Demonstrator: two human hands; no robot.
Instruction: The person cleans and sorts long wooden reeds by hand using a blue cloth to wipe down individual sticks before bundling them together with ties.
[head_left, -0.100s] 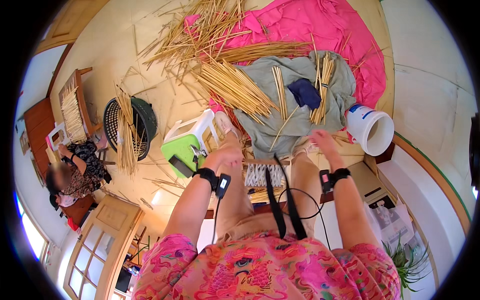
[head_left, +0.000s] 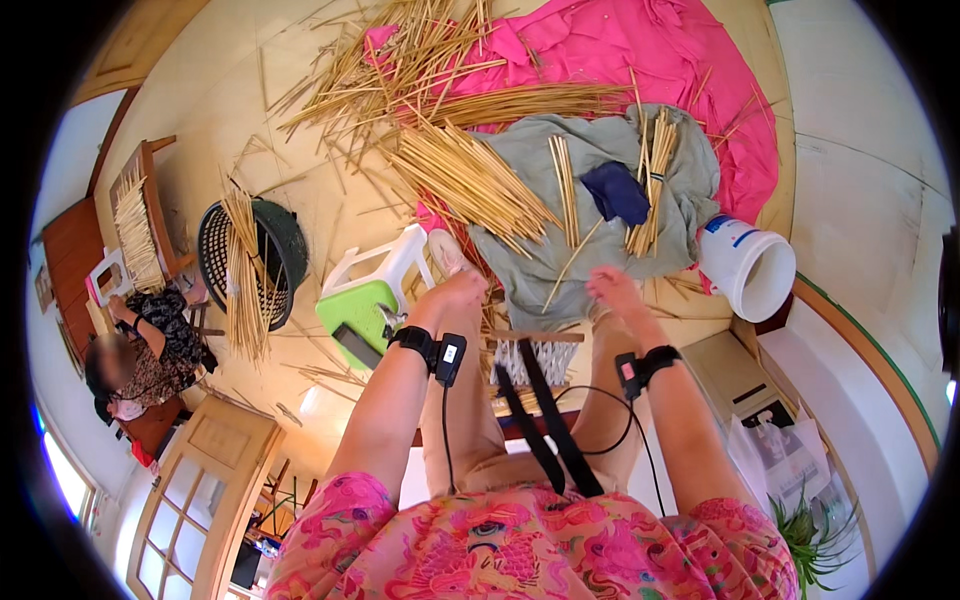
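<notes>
Pink, rumpled cloth [head_left: 625,50] covers the floor ahead of you, with a creased grey-green cloth [head_left: 605,150] lapping its near side. A fan of slender golden stalks [head_left: 470,185] lies across the grey-green cloth's left edge; a narrow, upright-lying bundle of golden stalks [head_left: 655,180] rests on its right. Between your knees stands a wooden frame strung with white strands [head_left: 562,357]. Your left hand [head_left: 457,293], above your left shin, is curled; whether it grips anything, you cannot tell. Your right hand [head_left: 612,290], near the cloth's lower edge, has loosely parted fingers, no stalk visible in them. You appear between placements; picking another stalk would call for a forward reach and a light pinch.
</notes>
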